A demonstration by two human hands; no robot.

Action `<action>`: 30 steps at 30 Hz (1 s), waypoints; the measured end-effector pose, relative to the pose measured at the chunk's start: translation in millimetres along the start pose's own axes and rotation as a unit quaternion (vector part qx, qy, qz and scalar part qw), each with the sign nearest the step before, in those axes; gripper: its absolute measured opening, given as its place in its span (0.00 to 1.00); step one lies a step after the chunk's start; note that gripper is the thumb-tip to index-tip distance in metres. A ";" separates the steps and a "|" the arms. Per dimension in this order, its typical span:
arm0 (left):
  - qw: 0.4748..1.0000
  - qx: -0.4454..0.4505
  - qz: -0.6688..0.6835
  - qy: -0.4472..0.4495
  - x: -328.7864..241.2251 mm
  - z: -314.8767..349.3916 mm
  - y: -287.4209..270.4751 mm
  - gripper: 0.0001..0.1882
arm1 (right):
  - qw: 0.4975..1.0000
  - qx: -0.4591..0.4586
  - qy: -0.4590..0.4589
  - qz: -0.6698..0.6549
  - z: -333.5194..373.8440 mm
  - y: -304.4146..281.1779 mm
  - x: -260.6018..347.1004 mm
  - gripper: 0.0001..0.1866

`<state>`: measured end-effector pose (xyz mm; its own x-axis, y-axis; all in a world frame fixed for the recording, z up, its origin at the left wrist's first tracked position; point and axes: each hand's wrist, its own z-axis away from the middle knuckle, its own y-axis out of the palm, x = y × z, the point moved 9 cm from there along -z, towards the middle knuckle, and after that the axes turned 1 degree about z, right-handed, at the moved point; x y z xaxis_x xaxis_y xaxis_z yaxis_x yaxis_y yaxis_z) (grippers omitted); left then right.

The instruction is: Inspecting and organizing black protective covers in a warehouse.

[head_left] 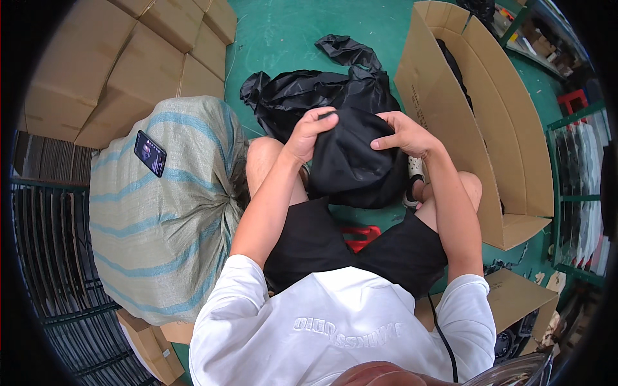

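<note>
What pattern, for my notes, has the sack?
The sack has blue stripes on greyish green, clearest in the head view.

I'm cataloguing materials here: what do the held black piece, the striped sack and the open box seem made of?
Black piece: probably synthetic fabric, smooth with a faint sheen, draping in soft folds.
Sack: likely woven plastic, mostly matte, judging by its fine weave and crinkled gathers.
Box: cardboard, matte brown, with stiff panels and straight fold lines.

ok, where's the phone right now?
In the head view, the phone lies screen-up on the striped woven sack at the person's left, with the stacked cardboard boxes just beyond it.
</note>
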<state>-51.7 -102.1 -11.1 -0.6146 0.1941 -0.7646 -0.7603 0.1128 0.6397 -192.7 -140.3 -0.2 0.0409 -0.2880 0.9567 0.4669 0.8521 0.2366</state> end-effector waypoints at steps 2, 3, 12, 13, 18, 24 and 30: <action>1.000 -0.014 0.016 0.023 -5.3 1.0 -8.4 0.10 | 1.000 0.016 0.013 0.010 0.1 -0.4 -4.5 0.20; 0.997 -0.013 0.047 0.053 -12.3 0.6 -8.8 0.11 | 0.999 0.033 0.026 0.021 0.2 -0.2 -8.8 0.22; 0.973 0.025 0.083 0.213 -87.5 27.9 43.0 0.16 | 0.984 -0.071 -0.023 0.159 -30.6 -28.3 -35.4 0.18; 0.973 0.067 0.082 0.204 -100.7 30.4 64.2 0.16 | 0.986 -0.090 -0.041 0.135 -31.2 -31.0 -29.6 0.17; 0.966 0.052 0.047 0.249 -149.0 46.2 62.8 0.19 | 0.962 -0.160 -0.110 0.194 -35.2 -33.6 6.3 0.08; 0.941 0.147 0.095 0.288 -189.6 76.1 84.1 0.27 | 0.898 -0.210 -0.014 0.385 -34.8 -61.0 -2.6 0.15; 0.928 0.142 0.094 0.331 -223.7 102.8 75.9 0.28 | 0.913 -0.059 -0.031 0.402 -54.1 -40.5 -51.9 0.32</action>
<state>49.8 -36.8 216.5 -0.7964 -0.3947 -0.4582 -0.5988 0.4083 0.6890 -166.0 -183.6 -68.5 0.3641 0.4389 0.8215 0.3995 0.7232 -0.5634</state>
